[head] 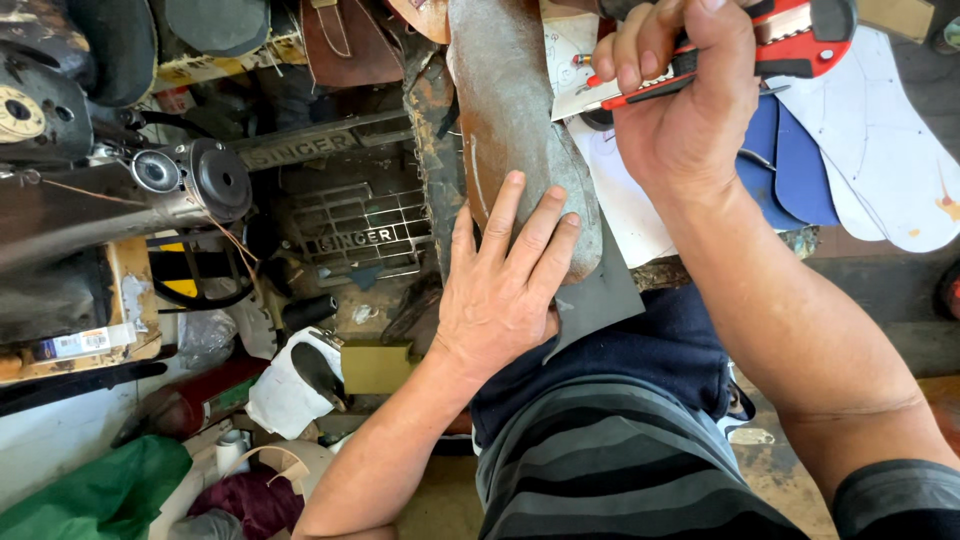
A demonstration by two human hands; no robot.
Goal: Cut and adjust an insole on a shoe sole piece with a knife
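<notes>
Left hand (500,290) flat on one grey sole (520,120); right hand (680,100) grip closed round one red cutter (800,45)

A small white rectangular label (82,342) lay on the wooden ledge at left; a raised nameplate (349,239) marked the sewing machine's black iron treadle grille.

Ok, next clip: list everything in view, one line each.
grey sheet piece: one, grey, on the work surface over the lap
utility knife: one, red and black, top right
blue cut pieces: two, blue, right of the forearm
white cut pieces: several, white, far right
sewing machine: one, dark metal, left
green bag: one, green, floor bottom left
left hand: flat on the grey sheet
right hand: grip closed on the knife
</notes>
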